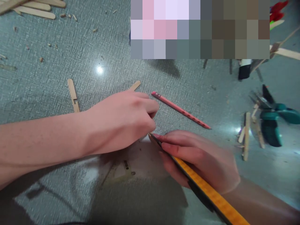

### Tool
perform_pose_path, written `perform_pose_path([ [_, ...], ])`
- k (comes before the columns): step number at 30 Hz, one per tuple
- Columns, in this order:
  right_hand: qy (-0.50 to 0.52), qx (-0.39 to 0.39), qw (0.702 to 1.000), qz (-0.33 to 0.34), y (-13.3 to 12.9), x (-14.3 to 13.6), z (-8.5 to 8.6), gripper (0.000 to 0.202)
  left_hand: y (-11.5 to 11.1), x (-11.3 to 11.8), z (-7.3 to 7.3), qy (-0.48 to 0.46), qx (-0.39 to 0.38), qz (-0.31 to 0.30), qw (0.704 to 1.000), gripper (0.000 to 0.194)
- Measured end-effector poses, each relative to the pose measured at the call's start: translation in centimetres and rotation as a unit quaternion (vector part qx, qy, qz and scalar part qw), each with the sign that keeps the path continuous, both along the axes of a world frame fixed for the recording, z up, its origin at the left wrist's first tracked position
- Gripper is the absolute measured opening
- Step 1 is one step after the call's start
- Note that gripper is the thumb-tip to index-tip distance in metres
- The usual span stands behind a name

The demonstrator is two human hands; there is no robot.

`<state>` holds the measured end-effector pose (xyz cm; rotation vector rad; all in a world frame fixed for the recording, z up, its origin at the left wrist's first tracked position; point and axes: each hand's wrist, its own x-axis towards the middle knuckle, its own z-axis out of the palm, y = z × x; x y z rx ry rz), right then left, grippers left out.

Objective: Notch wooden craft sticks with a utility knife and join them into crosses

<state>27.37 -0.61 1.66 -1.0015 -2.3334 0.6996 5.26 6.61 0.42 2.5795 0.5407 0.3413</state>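
My left hand is closed over a wooden craft stick, whose rounded end pokes out beyond the knuckles; the rest of the stick is hidden under the hand. In my right hand is an orange and black utility knife, gripped near its front. The knife's tip is close beside the lower edge of my left hand; whether it touches the stick cannot be made out. A notched craft stick lies left of my hand, partly covered by the forearm. Just beyond my fingers rests a pink pencil.
Teal-handled pliers lie at the right beside several wood pieces. More craft sticks are piled at the upper left, with wood crumbs scattered nearby. A red object shows at the upper right. A pixelated block covers the top middle.
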Motion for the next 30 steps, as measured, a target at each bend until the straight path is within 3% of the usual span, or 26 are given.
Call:
perform_pose_path([
  [8, 0.069, -0.024, 0.997, -0.038, -0.4, 0.0, -0.2, 0.035, 0.3, -0.2, -0.6, -0.038, 0.049, -0.004, 0.998, 0.038],
  [12, 0.137, -0.059, 0.987, -0.051, -0.3, 0.3, -0.6, 0.035, 0.7, -0.4, -0.4, -0.058, 0.012, -0.039, 0.998, 0.038],
  [14, 0.129, -0.059, 0.989, -0.043, -0.2, 0.4, -0.6, 0.035, 0.3, -0.5, 0.0, -0.055, 0.019, -0.004, 0.998, 0.032],
  [16, 0.131, -0.061, 0.989, -0.037, 0.0, 0.6, -0.6, 0.037, -0.5, -0.3, 0.4, -0.026, 0.043, 0.081, 0.995, 0.024],
  [18, 0.154, -0.061, 0.985, -0.04, 0.2, 0.9, -0.5, 0.04, -1.4, -0.1, 0.6, 0.008, 0.062, 0.11, 0.992, 0.03],
  [24, 0.166, -0.067, 0.983, 0.036, 1.2, 2.1, -0.4, 0.035, -2.0, 0.4, 0.1, 0.001, 0.084, 0.046, 0.995, 0.034],
  [28, 0.167, -0.087, 0.982, 0.009, 1.0, 1.9, -0.6, 0.037, -1.3, 0.3, -0.3, 0.01, 0.076, 0.029, 0.997, 0.034],
  [30, 0.133, -0.1, 0.986, -0.009, 0.6, 1.4, -0.6, 0.033, -1.0, 0.2, -0.5, 0.019, 0.084, 0.032, 0.996, 0.043],
])
